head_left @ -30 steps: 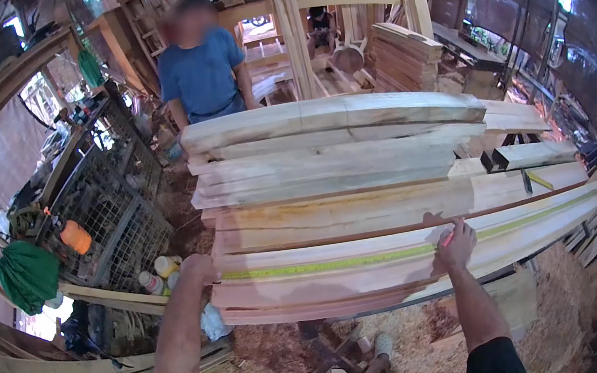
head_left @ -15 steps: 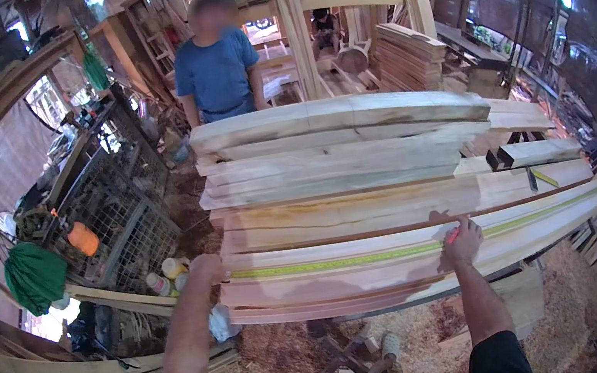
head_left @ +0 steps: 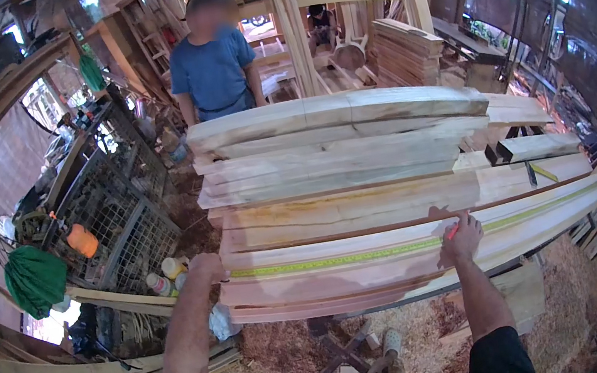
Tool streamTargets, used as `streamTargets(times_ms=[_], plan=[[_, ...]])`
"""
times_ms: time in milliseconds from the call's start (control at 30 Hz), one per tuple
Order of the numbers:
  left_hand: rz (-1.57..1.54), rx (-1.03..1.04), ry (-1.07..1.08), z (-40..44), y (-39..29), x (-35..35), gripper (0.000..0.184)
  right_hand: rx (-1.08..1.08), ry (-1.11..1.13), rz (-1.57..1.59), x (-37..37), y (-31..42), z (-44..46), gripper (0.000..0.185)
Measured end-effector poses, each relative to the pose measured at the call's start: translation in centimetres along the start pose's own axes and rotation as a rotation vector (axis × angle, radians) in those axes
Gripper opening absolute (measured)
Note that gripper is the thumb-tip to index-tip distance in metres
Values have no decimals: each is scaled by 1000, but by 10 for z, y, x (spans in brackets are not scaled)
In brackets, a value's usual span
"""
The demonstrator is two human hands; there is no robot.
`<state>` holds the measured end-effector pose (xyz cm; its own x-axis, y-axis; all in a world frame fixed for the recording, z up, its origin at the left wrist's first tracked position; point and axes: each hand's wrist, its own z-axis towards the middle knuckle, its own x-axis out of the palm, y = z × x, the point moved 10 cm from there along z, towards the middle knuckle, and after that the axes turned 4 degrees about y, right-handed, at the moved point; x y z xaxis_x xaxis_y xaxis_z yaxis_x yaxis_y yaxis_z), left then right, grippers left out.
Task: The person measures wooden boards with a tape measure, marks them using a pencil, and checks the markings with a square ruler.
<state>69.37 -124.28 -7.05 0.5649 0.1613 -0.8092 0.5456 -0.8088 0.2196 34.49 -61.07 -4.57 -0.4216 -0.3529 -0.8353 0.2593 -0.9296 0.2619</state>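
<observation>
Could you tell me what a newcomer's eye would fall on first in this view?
Probably the long yellow tape measure, stretched along a pale board between the left hand at its left end and the right hand, which holds something red. Next might come the person in a blue shirt beyond the boards, and the bright orange bottle and green bag at the left.

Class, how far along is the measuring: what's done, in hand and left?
Done: the yellow tape looks stretched along the pale board. In hand: the left hand is at its end; the right hand holds something red beside it. Remaining: probably marking, as I can't make out a mark, then lifting the tape.
</observation>
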Motion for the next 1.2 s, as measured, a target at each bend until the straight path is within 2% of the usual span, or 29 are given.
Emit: streamTargets(times_ms=[233,333,400,467,567,667,767,1200], plan=[[35,37,-31,7,0,5,55,-3,20,-23,3,-1,2,40],[-7,71,-117,7,1,2,43,-14,-10,-66,3,-4,1,40],[-31,43,-38,3,1,1,42,-14,17,-76,4,0,-1,40],[-18,31,-78,10,6,3,42,1,69,-56,4,3,1,40],[-28,57,-64,5,1,2,52,-41,40,-88,8,2,0,37],[-51,44,-39,-9,-3,-7,50,-54,37,-102,12,-2,3,37],[-80,32,-109,-6,1,-7,45,-76,5,-102,12,-3,2,36],[-86,5,-64,-12,-2,-11,46,-96,-38,-109,8,0,2,34]])
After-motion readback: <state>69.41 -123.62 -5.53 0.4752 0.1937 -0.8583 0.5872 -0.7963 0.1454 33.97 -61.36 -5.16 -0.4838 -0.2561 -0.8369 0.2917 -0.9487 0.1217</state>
